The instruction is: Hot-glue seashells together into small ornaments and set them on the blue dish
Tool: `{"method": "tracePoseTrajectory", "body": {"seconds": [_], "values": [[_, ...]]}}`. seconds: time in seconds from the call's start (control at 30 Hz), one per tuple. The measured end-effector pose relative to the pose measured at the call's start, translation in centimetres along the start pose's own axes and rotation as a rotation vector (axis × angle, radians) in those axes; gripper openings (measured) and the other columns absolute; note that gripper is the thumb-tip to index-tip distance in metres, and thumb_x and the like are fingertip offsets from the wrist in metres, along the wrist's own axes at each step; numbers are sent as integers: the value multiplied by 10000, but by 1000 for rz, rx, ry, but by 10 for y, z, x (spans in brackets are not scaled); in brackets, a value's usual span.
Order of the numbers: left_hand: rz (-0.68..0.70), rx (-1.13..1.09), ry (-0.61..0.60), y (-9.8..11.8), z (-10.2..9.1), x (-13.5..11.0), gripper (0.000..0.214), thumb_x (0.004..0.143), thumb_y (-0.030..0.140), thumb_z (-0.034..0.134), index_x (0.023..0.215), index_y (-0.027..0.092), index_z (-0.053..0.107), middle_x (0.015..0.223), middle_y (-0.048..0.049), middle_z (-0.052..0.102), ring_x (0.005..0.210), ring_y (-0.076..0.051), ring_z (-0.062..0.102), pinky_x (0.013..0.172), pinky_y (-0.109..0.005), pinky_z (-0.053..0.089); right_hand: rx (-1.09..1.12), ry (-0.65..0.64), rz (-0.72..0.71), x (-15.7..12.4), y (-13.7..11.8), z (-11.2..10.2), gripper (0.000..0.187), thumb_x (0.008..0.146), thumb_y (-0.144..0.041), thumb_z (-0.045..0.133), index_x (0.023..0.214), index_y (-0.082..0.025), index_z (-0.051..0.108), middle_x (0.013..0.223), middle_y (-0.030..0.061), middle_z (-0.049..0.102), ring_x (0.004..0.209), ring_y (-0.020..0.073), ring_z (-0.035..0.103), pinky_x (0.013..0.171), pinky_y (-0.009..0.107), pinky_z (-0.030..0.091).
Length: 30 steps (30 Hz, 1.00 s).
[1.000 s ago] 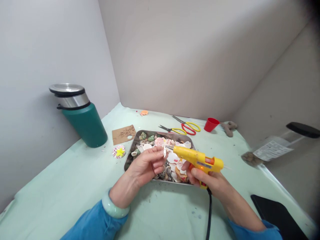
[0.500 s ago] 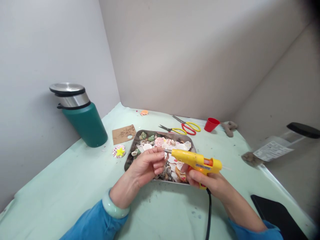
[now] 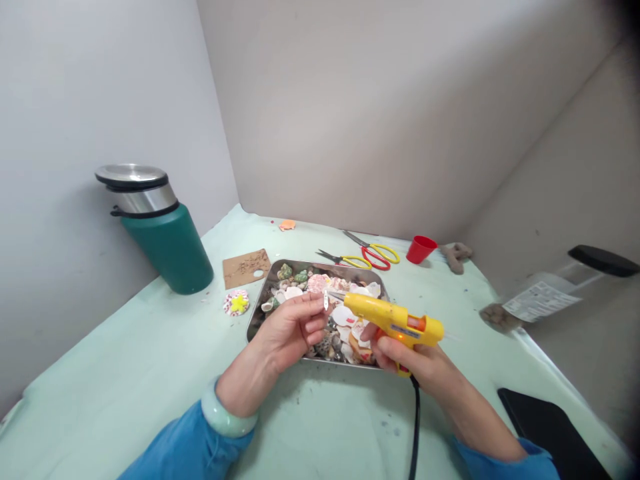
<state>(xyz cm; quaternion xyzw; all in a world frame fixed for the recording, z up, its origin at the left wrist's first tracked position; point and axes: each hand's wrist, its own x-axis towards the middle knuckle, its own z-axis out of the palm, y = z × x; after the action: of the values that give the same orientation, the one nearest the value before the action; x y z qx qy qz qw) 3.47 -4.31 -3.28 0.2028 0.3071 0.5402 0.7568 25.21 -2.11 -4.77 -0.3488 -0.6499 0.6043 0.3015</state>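
Between the fingertips of my left hand (image 3: 295,327) is a small white piece (image 3: 326,300), too small to name surely. My right hand (image 3: 413,360) is wrapped round the handle of a yellow hot glue gun (image 3: 390,315), whose metal nozzle points left, close by the white piece. I cannot tell whether nozzle and piece touch. An orange light glows on the gun, and a black cord (image 3: 415,427) runs down from its handle. Below both hands lies a metal tray (image 3: 256,320) full of shells and painted pieces, partly hidden by my hands.
Behind the tray lie two pairs of scissors (image 3: 374,253) and a red cup (image 3: 421,249). A green bottle (image 3: 170,250) stands left, near a brown card (image 3: 245,268) and a round flower piece (image 3: 237,303). On the right are a clear jar (image 3: 543,293) and a black flat object (image 3: 553,433).
The white piece now shows more plainly at my left fingertips, and the nozzle sits slightly further right and higher. Both hands keep their holds. The whole view has shifted slightly.
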Motion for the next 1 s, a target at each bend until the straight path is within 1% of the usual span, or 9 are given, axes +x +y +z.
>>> {"method": "tracePoseTrajectory", "body": {"seconds": [0.07,0.13,0.23,0.33,0.53,0.63,0.77,0.9,1.0], "values": [[-1,-16,0,0,-1,0,252,679,99,756,740,150,516,602,71,362,480,-35,314,427,-167,242,-25,-57,16,-1,0,-2,361,795,-509,649,900,-164,652,557,-26,504,508,103,423,500,245,362],[2,-22,2,0,-1,-1,258,681,112,761,729,150,511,593,74,350,476,-34,311,426,-167,240,-47,-77,33,-2,0,-4,327,794,-481,652,900,-172,660,538,-36,480,505,104,411,504,247,362],[6,-27,-16,0,0,-3,256,680,120,763,709,148,510,583,75,335,471,-34,308,425,-167,232,-63,-58,52,-2,-2,-4,296,797,-457,650,894,-177,663,537,-36,480,493,102,403,488,245,350],[8,-14,-45,0,1,-4,258,663,117,771,688,144,515,580,73,331,469,-32,306,425,-166,229,-68,-38,54,-2,-4,-3,310,789,-472,658,877,-175,661,528,-35,480,484,100,401,478,244,346],[-8,20,-107,1,0,-2,255,665,142,777,677,136,523,572,67,342,460,-26,282,430,-163,229,-43,-19,-3,0,-1,-2,336,804,-509,647,890,-184,648,583,-21,517,511,105,445,482,238,364],[-11,29,-97,0,0,-2,247,668,150,777,688,135,532,578,65,355,456,-24,276,425,-160,232,-8,8,-14,2,1,0,352,808,-522,643,909,-185,637,566,-33,497,491,99,429,474,236,362],[42,14,-87,1,-3,-2,215,679,142,770,721,124,559,612,62,389,452,-14,281,413,-155,249,-2,79,-4,3,1,4,363,820,-533,625,939,-190,626,569,-37,491,478,94,410,467,234,358],[127,-52,-29,5,-7,2,184,698,126,755,761,118,582,640,58,432,458,-13,308,408,-153,275,-110,76,-16,4,-1,7,373,823,-528,622,996,-197,639,699,9,587,534,114,461,496,247,385],[163,-90,6,7,-9,4,194,686,129,763,757,124,583,651,49,469,465,-21,337,403,-160,292,-199,85,-36,6,-1,9,366,824,-508,630,1025,-203,641,731,15,606,560,132,487,506,253,395]]}}
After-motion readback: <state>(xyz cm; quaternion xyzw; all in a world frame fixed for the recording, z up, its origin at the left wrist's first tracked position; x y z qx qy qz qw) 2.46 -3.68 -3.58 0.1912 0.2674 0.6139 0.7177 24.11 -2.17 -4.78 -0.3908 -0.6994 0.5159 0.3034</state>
